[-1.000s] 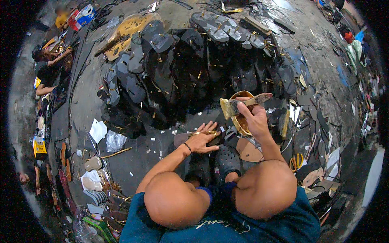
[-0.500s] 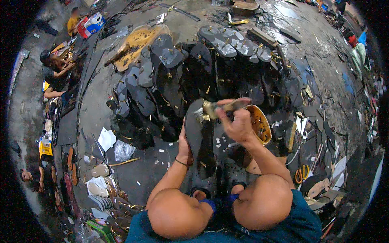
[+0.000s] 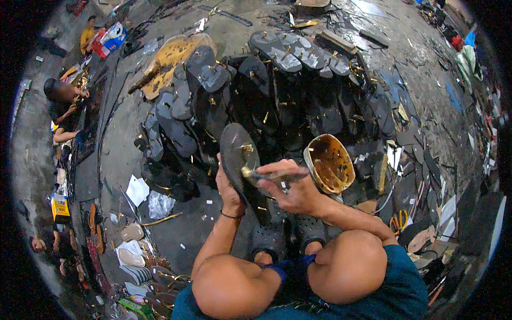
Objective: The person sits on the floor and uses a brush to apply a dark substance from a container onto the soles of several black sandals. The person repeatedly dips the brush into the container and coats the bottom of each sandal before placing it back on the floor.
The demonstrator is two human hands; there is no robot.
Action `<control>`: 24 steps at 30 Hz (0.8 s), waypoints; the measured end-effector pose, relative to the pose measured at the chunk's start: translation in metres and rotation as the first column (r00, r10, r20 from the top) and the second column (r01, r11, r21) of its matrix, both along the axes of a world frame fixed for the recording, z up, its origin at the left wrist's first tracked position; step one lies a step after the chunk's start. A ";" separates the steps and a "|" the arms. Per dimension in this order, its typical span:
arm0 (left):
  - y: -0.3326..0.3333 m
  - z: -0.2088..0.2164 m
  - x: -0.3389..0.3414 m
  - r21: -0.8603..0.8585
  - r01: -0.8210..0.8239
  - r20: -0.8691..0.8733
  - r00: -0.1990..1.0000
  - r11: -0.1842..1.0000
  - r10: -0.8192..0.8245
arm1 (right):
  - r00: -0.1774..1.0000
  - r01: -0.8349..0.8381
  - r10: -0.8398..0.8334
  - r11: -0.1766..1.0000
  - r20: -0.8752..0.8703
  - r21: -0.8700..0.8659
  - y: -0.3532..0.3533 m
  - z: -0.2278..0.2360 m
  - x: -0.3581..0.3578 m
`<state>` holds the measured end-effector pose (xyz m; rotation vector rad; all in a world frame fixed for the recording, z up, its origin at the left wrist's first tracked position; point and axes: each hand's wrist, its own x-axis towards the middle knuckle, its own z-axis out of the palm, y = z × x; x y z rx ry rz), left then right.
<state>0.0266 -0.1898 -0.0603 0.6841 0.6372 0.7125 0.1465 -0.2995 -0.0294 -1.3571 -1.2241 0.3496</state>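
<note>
A dark grey sandal sole point(image 3: 233, 145) with small gold-coloured tabs stands tilted in front of me. My left hand point(image 3: 230, 192) is closed around its left edge. In my right hand point(image 3: 292, 194) is a brush point(image 3: 281, 175), somewhat blurred, its pale tip touching the sole's face near its middle. Just right of that hand stands a container point(image 3: 308, 154) stained inside with amber-brown, glue-like stuff. Beyond my hands, many dark soles point(image 3: 210, 109) lean and lie overlapping in a wide arc, several with gold tabs.
Yellow-handled scissors point(image 3: 398, 221) lie at the right among scraps. Crumpled clear plastic point(image 3: 160, 205) and white paper point(image 3: 137, 190) lie at the left. A stained yellowish sheet point(image 3: 178, 56) is behind the soles. At far left another person point(image 3: 66, 106) sits working.
The sole has shifted left and turned more on edge. My right hand has come down and left, bringing the brush lower on the sole. More of the container now shows.
</note>
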 end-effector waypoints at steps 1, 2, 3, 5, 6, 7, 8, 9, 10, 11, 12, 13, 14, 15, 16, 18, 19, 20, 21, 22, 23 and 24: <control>-0.003 0.004 -0.003 0.063 -0.004 -0.071 0.997 0.998 0.009 | 0.998 -0.016 0.013 0.999 0.059 0.049 0.006 0.004 0.004; -0.006 -0.003 -0.004 0.132 -0.017 -0.193 0.980 0.991 0.043 | 0.989 0.107 -0.121 0.982 0.085 0.156 0.019 0.007 0.013; -0.009 -0.010 -0.004 0.193 -0.021 -0.311 0.947 0.981 0.082 | 0.980 0.199 -0.198 0.976 -0.009 0.088 0.030 0.013 0.024; -0.009 -0.014 -0.001 0.158 -0.121 -0.157 0.977 0.980 0.146 | 0.943 0.330 -0.331 0.943 -0.038 -0.029 0.034 0.013 0.026; -0.005 -0.009 0.004 0.155 -0.141 -0.056 0.987 0.978 0.152 | 0.925 0.364 -0.378 0.910 -0.036 -0.200 0.024 0.001 0.013; 0.000 -0.006 0.005 0.156 -0.174 0.036 0.985 0.972 0.171 | 0.895 0.170 -0.249 0.958 -0.371 -0.232 0.019 -0.005 0.001; 0.006 -0.010 -0.002 0.180 -0.161 -0.034 0.985 0.971 0.169 | 0.733 -0.040 -0.107 0.979 -0.672 -0.200 0.017 -0.005 -0.010; 0.000 -0.024 -0.014 0.254 0.012 -0.090 0.996 0.967 0.011 | 0.475 -0.325 -0.051 0.918 -0.878 -0.229 0.013 0.001 -0.008; -0.014 -0.037 -0.030 0.304 0.193 -0.166 0.975 0.933 -0.148 | 0.446 -0.379 0.031 0.912 -0.894 -0.157 0.008 0.014 -0.006; -0.029 -0.041 -0.048 0.255 0.323 -0.269 0.929 0.911 -0.254 | 0.602 -0.226 -0.030 0.952 -0.798 -0.206 0.007 0.022 0.007; -0.046 -0.040 -0.067 0.182 0.379 -0.335 0.891 0.907 -0.305 | 0.727 -0.053 -0.116 0.973 -0.676 -0.224 0.005 0.025 0.028; -0.062 -0.037 -0.085 0.114 0.397 -0.377 0.865 0.911 -0.330 | 0.604 0.033 -0.175 0.980 -0.778 -0.194 0.007 0.025 0.046; -0.066 -0.035 -0.097 0.097 0.381 -0.394 0.863 0.920 -0.316 | 0.460 0.123 -0.215 0.976 -0.861 -0.178 0.009 0.024 0.062; -0.067 -0.028 -0.100 0.088 0.339 -0.390 0.877 0.936 -0.281 | 0.379 0.098 -0.189 0.982 -0.906 -0.164 0.007 0.008 0.071; -0.062 -0.021 -0.097 0.086 0.281 -0.377 0.897 0.956 -0.230 | 0.368 0.064 -0.200 0.980 -0.908 -0.190 0.009 0.009 0.066; -0.040 -0.008 -0.076 0.106 0.157 -0.325 0.939 0.982 -0.115 | 0.338 -0.016 -0.214 0.972 -0.916 -0.233 0.016 0.008 0.047; -0.025 -0.002 -0.063 0.113 0.096 -0.291 0.955 0.989 -0.059 | 0.342 -0.044 -0.226 0.966 -0.912 -0.256 0.022 0.010 0.036; -0.011 0.003 -0.055 0.117 0.041 -0.265 0.964 0.992 -0.009 | 0.520 -0.064 -0.187 0.965 -0.833 -0.256 0.029 0.005 0.023; -0.001 0.007 -0.043 0.104 0.012 -0.230 0.973 0.994 0.012 | 0.685 -0.063 -0.145 0.964 -0.714 -0.257 0.032 0.000 0.013; 0.010 0.010 -0.034 0.091 -0.010 -0.202 0.979 0.996 0.029 | 0.817 -0.061 -0.097 0.966 -0.568 -0.252 0.034 -0.007 0.003; 0.016 0.002 -0.015 0.050 -0.001 -0.148 0.989 0.999 0.008 | 0.976 -0.008 -0.042 0.974 -0.212 -0.228 0.025 -0.018 0.000; 0.025 0.003 -0.008 0.037 0.011 -0.116 0.993 0.999 -0.007 | 0.935 0.153 -0.147 0.988 0.324 0.010 0.028 -0.016 0.006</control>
